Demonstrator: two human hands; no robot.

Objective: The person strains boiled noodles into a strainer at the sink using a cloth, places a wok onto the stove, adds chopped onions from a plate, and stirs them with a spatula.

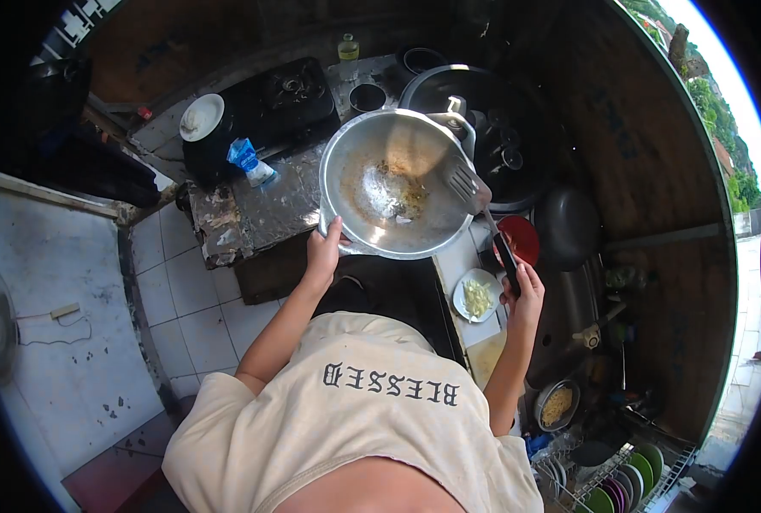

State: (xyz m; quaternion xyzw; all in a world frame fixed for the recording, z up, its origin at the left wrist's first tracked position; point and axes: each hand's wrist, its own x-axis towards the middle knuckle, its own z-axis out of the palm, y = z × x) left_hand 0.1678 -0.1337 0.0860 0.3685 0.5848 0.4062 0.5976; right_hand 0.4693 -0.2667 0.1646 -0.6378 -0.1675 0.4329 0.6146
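Note:
A large silver wok (359, 171) with brown, oily residue in its bottom is held tilted in front of me. My left hand (323, 250) is closed on the wok's near-left handle. In my right hand (524, 295) is the black handle of a slotted turner (470, 188). The turner's metal head overlaps the wok's right rim; I cannot tell whether they touch. Just left of my right hand sits a white plate (458, 301) holding pale chopped pieces. A red bowl (526, 235) stands beyond that hand.
A black stove (265, 115) carries a white dish (201, 117) at the back left. A blue-and-white packet (250, 162) lies on the worn counter (291, 201). Behind the wok are a bottle (348, 56) and a large dark basin (504, 94). A dish rack (675, 466) stands at lower right.

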